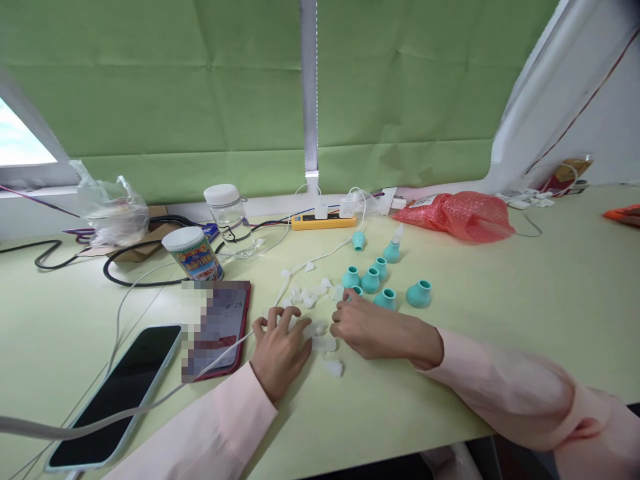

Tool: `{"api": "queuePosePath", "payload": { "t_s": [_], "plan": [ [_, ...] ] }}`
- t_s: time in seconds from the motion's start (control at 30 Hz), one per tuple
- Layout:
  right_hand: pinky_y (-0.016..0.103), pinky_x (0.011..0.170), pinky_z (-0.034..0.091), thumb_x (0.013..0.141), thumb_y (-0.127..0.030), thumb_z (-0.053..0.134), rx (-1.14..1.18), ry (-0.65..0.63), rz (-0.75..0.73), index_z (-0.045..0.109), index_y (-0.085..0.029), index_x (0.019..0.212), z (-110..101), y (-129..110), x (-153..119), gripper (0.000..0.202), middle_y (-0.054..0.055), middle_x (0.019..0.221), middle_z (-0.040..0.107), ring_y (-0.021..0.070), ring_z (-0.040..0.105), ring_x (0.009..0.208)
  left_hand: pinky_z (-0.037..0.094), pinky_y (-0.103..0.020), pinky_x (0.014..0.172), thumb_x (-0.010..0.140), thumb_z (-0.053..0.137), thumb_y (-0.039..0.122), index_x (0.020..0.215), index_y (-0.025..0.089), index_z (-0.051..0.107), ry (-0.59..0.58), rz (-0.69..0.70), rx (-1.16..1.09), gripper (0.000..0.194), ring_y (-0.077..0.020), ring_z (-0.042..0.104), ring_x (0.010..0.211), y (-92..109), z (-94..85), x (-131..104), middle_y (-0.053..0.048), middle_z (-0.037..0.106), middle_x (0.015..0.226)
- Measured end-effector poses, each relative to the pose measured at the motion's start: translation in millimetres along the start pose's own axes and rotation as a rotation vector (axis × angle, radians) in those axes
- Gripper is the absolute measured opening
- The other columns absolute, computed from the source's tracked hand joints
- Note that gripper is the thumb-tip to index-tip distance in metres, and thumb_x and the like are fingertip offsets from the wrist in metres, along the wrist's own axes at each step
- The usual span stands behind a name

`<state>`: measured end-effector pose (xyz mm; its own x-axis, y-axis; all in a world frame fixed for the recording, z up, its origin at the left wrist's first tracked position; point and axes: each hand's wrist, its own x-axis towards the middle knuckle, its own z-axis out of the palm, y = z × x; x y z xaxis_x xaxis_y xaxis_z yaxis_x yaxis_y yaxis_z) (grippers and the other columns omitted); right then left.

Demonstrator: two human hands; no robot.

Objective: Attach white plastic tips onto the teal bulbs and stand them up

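Observation:
Several teal rubber bulbs [371,281] stand on the table right of centre, most with their round openings up. One bulb [392,251] at the back has a clear tip in it. Small translucent white pieces [310,295] are scattered between my hands, with a loose one [335,367] nearer the front edge. My left hand [281,348] rests by these pieces, its fingers bent and spread, with nothing visible held. My right hand [365,325] is at the near bulbs, fingers curled together and partly covering one bulb; what they hold, if anything, is hidden.
Two phones [117,400] lie at the left, with a white cable across them. Behind are a paper tub [193,255], a clear bottle [231,223], a yellow power strip [324,223] and a plastic bag [113,210]. Red bubble wrap [465,217] lies at the back right.

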<state>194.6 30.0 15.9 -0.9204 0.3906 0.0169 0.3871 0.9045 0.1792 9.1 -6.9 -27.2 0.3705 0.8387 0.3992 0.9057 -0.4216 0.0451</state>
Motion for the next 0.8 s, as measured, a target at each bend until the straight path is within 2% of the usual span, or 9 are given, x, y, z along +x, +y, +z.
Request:
{"api": "queuePosePath", "payload": {
  "t_s": [0.17,0.27,0.37,0.47,0.53,0.6,0.67,0.73,0.8],
  "plan": [
    [0.032,0.075,0.032,0.074,-0.004,0.038,0.084,0.151,0.037,0.056,-0.014,0.077,-7,1,5,0.021,0.003,0.070,0.054,0.0122,0.048,0.063,0.029,-0.039,0.067,0.074,0.053,0.025,0.089,0.021,0.059,0.143,-0.047,-0.032,0.017,-0.0256,0.048,0.086,-2,-2.7,3,-0.006,0.063,0.090],
    [0.026,0.068,0.037,0.075,-0.005,0.039,0.267,0.199,0.008,0.057,-0.014,0.088,-10,-4,5,0.023,0.004,0.076,0.055,0.0130,0.050,0.070,0.030,-0.039,0.066,0.072,0.056,0.023,0.085,0.020,0.060,0.164,-0.041,-0.064,0.014,-0.0258,0.052,0.085,-3,-2.1,3,-0.005,0.066,0.085],
    [0.021,0.064,0.040,0.075,-0.006,0.042,0.468,0.224,-0.082,0.056,-0.013,0.090,-16,-15,3,0.022,0.005,0.080,0.056,0.0113,0.051,0.074,0.031,-0.039,0.066,0.070,0.057,0.019,0.083,0.018,0.061,0.204,-0.037,-0.120,0.013,-0.0259,0.054,0.082,-4,-2.8,3,-0.005,0.067,0.082],
    [0.020,0.065,0.042,0.074,-0.005,0.042,0.578,0.260,-0.153,0.056,-0.013,0.088,-20,-23,1,0.022,0.005,0.080,0.057,0.0105,0.052,0.074,0.036,-0.038,0.067,0.070,0.056,0.019,0.084,0.017,0.060,0.305,-0.027,-0.264,0.015,-0.0236,0.056,0.079,-3,-5.8,2,-0.005,0.067,0.079],
    [0.021,0.066,0.043,0.075,-0.006,0.042,0.627,0.363,-0.116,0.056,-0.014,0.088,-19,-24,2,0.020,0.005,0.081,0.057,0.0108,0.053,0.074,0.042,-0.035,0.067,0.068,0.057,0.020,0.085,0.016,0.059,0.342,-0.039,-0.450,0.017,-0.0209,0.057,0.077,-2,-8.2,1,-0.005,0.066,0.079],
    [0.023,0.066,0.044,0.076,-0.008,0.044,0.667,0.509,-0.040,0.055,-0.015,0.089,-16,-21,3,0.018,0.005,0.082,0.058,0.0112,0.054,0.075,0.046,-0.031,0.068,0.067,0.058,0.020,0.083,0.016,0.058,0.293,-0.108,-0.681,0.017,-0.0180,0.058,0.075,-1,-10.1,0,-0.005,0.064,0.079],
    [0.023,0.064,0.044,0.076,-0.011,0.046,0.682,0.615,0.019,0.055,-0.015,0.089,-11,-17,6,0.016,0.005,0.080,0.059,0.0113,0.055,0.073,0.049,-0.029,0.068,0.066,0.060,0.020,0.080,0.016,0.059,0.190,-0.231,-0.908,0.015,-0.0161,0.059,0.072,1,-11.9,0,-0.005,0.064,0.079],
    [0.023,0.061,0.045,0.076,-0.012,0.048,0.682,0.661,0.035,0.055,-0.015,0.088,-8,-15,9,0.014,0.003,0.076,0.060,0.0108,0.055,0.069,0.050,-0.027,0.065,0.065,0.062,0.022,0.076,0.015,0.059,0.106,-0.351,-1.101,0.013,-0.0157,0.059,0.069,3,-14.0,1,-0.005,0.064,0.077],
    [0.022,0.059,0.045,0.076,-0.014,0.049,0.674,0.694,0.034,0.056,-0.016,0.087,-7,-14,10,0.013,0.003,0.074,0.061,0.0102,0.055,0.067,0.051,-0.026,0.062,0.062,0.065,0.023,0.072,0.014,0.060,0.070,-0.449,-1.241,0.014,-0.0160,0.060,0.067,5,-16.8,3,-0.005,0.064,0.076]
  ]
}}
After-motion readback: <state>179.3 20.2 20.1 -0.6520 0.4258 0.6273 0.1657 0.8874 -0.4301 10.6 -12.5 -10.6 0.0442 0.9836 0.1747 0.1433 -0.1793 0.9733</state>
